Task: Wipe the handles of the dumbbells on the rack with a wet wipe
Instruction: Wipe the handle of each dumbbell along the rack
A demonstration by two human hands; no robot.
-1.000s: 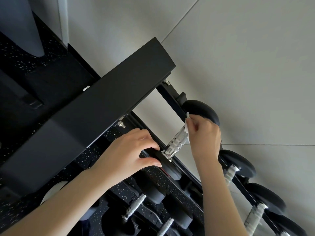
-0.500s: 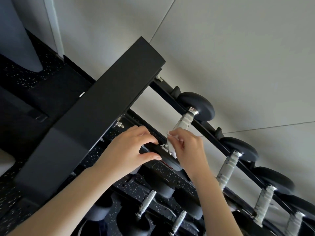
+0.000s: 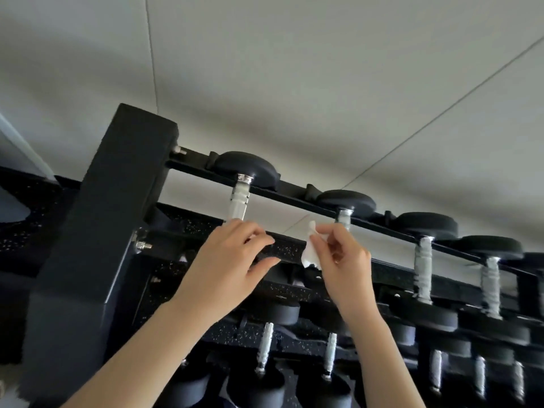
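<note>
A black rack point(image 3: 97, 231) holds rows of black dumbbells with silver handles. The first dumbbell's handle point(image 3: 239, 198) on the top row shows bare above my left hand point(image 3: 226, 260), whose fingers rest at the near end of that dumbbell and the front rail point(image 3: 287, 245). My right hand point(image 3: 338, 260) pinches a small white wet wipe point(image 3: 309, 248) just in front of the second dumbbell's handle point(image 3: 343, 217), most of which it hides. More handles point(image 3: 423, 269) follow to the right.
A thick black upright post of the rack stands at the left. A lower row of dumbbells point(image 3: 266, 348) sits beneath my forearms. Behind the rack is a pale grey panelled wall point(image 3: 294, 83). Speckled black flooring point(image 3: 17, 231) shows at far left.
My right hand with the wipe has left the first handle and moved right, in front of the second one. The view has swung, so the rack looks more level.
</note>
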